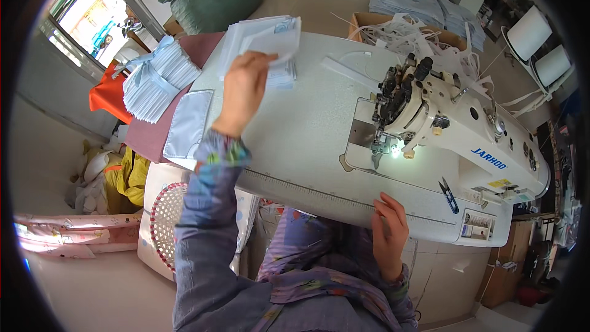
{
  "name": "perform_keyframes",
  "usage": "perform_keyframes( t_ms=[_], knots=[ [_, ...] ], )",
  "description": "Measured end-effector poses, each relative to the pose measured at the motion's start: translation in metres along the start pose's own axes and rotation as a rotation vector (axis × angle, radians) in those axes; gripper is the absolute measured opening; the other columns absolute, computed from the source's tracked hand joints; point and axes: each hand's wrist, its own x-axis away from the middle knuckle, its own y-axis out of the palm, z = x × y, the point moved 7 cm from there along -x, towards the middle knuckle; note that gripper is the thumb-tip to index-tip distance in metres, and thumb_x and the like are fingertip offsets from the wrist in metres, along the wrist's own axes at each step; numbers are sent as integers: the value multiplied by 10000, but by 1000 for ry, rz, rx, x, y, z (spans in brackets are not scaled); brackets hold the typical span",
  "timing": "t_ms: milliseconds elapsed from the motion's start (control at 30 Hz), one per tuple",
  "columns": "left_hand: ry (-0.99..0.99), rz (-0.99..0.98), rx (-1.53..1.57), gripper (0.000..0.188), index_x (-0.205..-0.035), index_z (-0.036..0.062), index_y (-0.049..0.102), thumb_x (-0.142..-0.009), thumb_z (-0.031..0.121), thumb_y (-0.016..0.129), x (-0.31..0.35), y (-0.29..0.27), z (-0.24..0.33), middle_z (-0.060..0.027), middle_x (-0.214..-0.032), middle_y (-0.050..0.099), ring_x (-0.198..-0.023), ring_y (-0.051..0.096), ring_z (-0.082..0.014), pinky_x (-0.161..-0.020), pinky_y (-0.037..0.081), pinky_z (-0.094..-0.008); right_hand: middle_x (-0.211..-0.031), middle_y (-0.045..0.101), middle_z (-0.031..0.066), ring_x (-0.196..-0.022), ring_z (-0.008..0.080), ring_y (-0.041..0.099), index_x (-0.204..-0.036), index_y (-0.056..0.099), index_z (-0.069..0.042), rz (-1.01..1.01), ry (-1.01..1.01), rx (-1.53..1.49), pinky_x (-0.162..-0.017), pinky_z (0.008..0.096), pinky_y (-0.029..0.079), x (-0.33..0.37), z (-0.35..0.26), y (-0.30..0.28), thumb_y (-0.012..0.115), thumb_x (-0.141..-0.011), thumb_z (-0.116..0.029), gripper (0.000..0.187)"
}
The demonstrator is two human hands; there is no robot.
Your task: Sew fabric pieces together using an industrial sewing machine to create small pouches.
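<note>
My left hand (244, 92) reaches over the sewing table to a stack of pale blue-white fabric pieces (258, 34). Its fingers pinch the near corner of the top piece, which curls up a little from the stack. My right hand (389, 233) is at the table's front edge, by the ruler strip (332, 195), with its fingers stretched out and nothing in them. To its right stands a white sewing machine (442, 117), its lamp lit beside the needle and presser foot. One stitched pale piece (189, 124) lies flat left of my left wrist.
A tied bundle of folded pieces (160, 80) sits at the left end. Thread snips (448, 195) and a small parts tray (477, 225) lie at the right front. Behind the table stands a box of white strips (412, 32). A basket (169, 224) is below, left.
</note>
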Motion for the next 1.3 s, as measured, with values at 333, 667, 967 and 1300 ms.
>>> perform_keyframes(
  t_ms=[333,667,967,1300],
  knots=[
    [21,-609,269,392,-1268,71,782,-877,37,762,178,25,201,-90,-1125,725,-1006,716,-330,-861,604,-428,-937,670,79,-725,117,602,-1511,625,-26,-316,386,-229,-660,295,498,-40,22,44,704,-1054,-68,465],
    [-18,-457,99,225,-1114,70,752,-939,193,823,92,117,105,-139,-1092,721,-1046,696,-388,-897,574,-493,-736,509,77,-617,159,487,-1506,627,-46,-279,201,-89,-608,338,433,-19,27,51,771,-983,-75,543],
    [-102,-597,215,247,-955,43,700,-1008,271,780,86,149,92,-143,-935,681,-849,698,-403,-749,543,-504,-749,540,113,-617,213,516,-1522,603,-27,-163,94,-39,-614,359,459,-21,19,50,789,-984,-99,574],
    [-46,-539,147,297,-891,27,679,-1025,282,752,84,151,95,-167,-916,670,-851,681,-441,-744,540,-542,-881,659,177,-647,288,598,-1515,605,-14,-82,14,24,-631,406,499,-20,18,52,800,-974,-94,581]
  ],
)
